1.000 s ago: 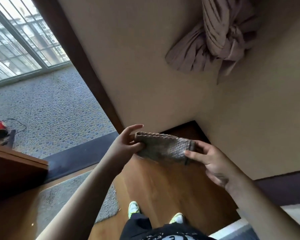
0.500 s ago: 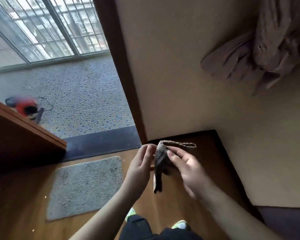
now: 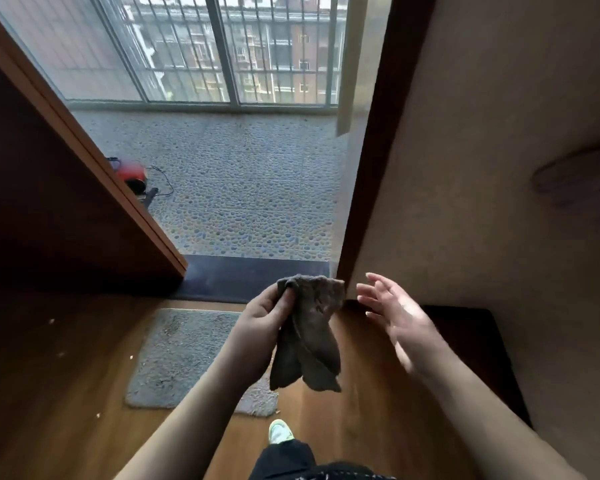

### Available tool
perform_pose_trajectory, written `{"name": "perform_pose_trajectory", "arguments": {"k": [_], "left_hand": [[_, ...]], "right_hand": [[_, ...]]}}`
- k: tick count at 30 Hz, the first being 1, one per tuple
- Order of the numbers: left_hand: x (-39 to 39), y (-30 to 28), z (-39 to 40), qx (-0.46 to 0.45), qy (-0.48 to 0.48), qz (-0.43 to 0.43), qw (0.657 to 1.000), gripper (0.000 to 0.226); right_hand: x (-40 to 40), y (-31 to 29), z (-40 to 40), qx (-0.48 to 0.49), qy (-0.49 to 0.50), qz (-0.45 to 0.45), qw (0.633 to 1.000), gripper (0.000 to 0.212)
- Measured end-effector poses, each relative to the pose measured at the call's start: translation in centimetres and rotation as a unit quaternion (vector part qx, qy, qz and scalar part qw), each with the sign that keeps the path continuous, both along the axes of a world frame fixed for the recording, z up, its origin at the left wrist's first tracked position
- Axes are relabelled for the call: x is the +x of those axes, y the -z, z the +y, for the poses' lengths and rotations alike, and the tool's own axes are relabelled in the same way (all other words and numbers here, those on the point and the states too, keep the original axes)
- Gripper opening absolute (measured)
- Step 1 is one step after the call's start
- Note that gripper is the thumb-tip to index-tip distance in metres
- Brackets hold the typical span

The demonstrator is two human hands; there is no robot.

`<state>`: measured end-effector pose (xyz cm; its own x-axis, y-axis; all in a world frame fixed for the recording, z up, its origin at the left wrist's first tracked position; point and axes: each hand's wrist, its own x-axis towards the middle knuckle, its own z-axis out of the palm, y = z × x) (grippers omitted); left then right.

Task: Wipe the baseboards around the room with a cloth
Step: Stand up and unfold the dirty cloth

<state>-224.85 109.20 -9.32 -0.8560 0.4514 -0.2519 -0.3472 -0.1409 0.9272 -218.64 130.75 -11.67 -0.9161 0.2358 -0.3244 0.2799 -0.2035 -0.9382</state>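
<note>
Bare forearms, black trousers [image 3: 284, 459], 1 white-and-green shoe [image 3: 280, 431].

Dark brown cloth [image 3: 309, 327], crumpled, hanging

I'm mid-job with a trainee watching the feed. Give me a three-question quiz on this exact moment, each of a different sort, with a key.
1. True or false: both hands grip the cloth.
2. Multiple choice: what lies on the wood floor directly below the left hand? A) a grey mat B) a bucket C) a broom
3. Fill in: the right hand hovers with its fingers ____, beside the cloth and apart from it.

Key
1. False. Only the left hand pinches the cloth at its top, and the rest hangs down.
2. A, the grey mat.
3. Spread.
</note>
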Motion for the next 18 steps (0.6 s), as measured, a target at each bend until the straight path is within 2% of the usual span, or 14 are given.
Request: {"name": "perform_pose_trajectory", "arguments": {"k": [2,4,5,8,13,16,18], "left_hand": [[-1.2,-0.6,-2.6,0.035,0.017,-0.013,0.999,0.032],[-2.2,-1.1,-5.1,0.062,0.021,-0.016,0.998,0.032],[-2.6,-1.3,-6.3,0.072,0.015,-0.016,0.997,0.031],[-3.8,-1.5,-9.7,0.088,-0.047,-0.027,0.995,0.029],[-5.0,-0.1,-14.4,0.115,-0.201,-0.062,0.971,0.029],[-5.6,0.7,-15.2,0.132,-0.212,-0.086,0.964,0.038],[-5.7,0.8,-15.5,0.149,-0.176,-0.098,0.968,0.058]], "right_hand": [[-1.7,1.1,-2.8,-0.025,-0.107,-0.028,0.994,0.105],[-3.3,2.2,-5.8,-0.057,-0.174,-0.023,0.983,0.113],[-4.1,2.4,-7.3,-0.065,-0.178,-0.016,0.982,0.107],[-6.4,1.9,-10.6,-0.053,-0.131,0.031,0.989,0.067],[-10.0,-1.1,-12.7,0.027,-0.096,0.152,0.983,0.03],[-11.5,-3.0,-13.6,0.065,-0.113,0.203,0.97,0.02],[-12.6,-3.9,-14.5,0.081,-0.128,0.207,0.967,0.015]]}}
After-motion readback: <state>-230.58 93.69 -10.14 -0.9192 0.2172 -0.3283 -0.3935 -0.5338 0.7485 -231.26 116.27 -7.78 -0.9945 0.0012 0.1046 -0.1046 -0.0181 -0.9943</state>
